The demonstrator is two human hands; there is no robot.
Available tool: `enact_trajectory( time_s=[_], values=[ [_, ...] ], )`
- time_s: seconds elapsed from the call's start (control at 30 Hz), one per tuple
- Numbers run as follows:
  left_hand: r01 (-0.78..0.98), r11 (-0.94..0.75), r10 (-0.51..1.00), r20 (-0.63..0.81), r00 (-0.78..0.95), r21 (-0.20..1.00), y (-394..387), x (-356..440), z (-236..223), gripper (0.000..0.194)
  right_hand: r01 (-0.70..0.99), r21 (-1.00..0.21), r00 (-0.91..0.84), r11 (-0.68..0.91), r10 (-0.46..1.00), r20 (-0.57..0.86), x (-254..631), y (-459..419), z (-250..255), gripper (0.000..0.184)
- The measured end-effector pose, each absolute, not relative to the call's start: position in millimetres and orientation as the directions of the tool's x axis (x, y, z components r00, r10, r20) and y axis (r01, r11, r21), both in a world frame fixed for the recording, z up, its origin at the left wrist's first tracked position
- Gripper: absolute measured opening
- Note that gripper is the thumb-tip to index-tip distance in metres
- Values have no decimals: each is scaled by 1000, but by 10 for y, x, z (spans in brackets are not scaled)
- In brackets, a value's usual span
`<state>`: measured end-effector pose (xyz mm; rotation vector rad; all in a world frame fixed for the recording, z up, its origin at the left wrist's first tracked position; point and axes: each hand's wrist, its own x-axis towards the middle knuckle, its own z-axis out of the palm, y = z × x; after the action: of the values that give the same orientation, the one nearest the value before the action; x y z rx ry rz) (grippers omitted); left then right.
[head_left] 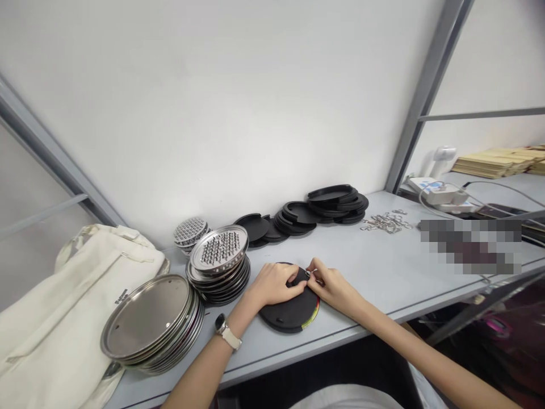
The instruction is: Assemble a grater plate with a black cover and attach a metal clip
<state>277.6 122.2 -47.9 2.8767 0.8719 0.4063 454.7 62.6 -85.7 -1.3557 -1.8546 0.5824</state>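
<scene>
A round black disc point(289, 309) with a yellow, green and red patch on its edge lies on the table in front of me. My left hand point(276, 284) rests on top of it, gripping its far side, thumb stretched toward the right. Near that thumb, my right hand point(330, 284) pinches a small metal clip point(307, 273) at the disc's upper right edge. Fingertips partly hide the clip, and I cannot tell whether it is fastened to the disc. Loose small metal clips point(386, 222) lie in a heap farther back on the right.
Black round covers point(298, 215) are piled along the wall. On the left stand a stack of grater discs point(221, 250), a stack of round metal plates point(149, 318) and a cream bag point(72, 307). Cables and a white device point(438, 190) sit at the right.
</scene>
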Motion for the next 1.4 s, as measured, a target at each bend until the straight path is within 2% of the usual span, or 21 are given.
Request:
enact_trajectory(
  time_s=[0.53,0.73,0.9,1.13,1.4],
  values=[
    [568,-809,588,230,775,153,1262,2766,-499,26,603,-733,-105,314,942,318,4522,573,-836,3],
    [560,-815,579,235,781,145,1267,2761,-507,27,570,-748,-23,341,916,400,4536,584,-754,14],
    [556,-818,574,236,784,144,1266,2758,-504,27,568,-744,-73,353,921,382,4550,621,-787,9],
    [556,-820,572,238,785,138,1264,2755,-510,28,613,-715,-150,337,938,314,4564,649,-862,11],
    [560,-817,576,235,783,137,1256,2758,-494,27,744,-618,-77,254,951,299,4566,653,-859,19]
  ],
)
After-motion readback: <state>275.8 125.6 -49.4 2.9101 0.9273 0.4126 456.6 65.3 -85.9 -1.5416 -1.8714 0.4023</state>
